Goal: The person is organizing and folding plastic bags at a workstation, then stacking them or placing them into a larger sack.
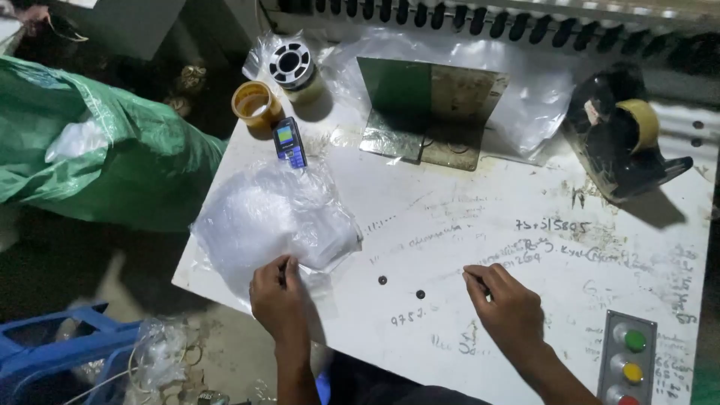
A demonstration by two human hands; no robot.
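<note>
My left hand (279, 298) pinches the near edge of a stack of clear plastic bags (274, 217) that lies on the left part of a white, scribbled-on worktable (465, 225). My right hand (506, 304) rests on the table to the right, fingers curled together with fingertips touching the surface; whether they hold something small I cannot tell. Two small dark round pieces (382, 280) (420, 294) lie on the table between my hands.
A small blue keypad phone (289, 142), a brown tape roll (255, 103) and a reel (294, 66) sit at the back left. A green metal angle bracket (427, 112), a black tape dispenser (619, 139), a button panel (628, 360), a green sack (97, 142) and a blue crate (67, 345) surround.
</note>
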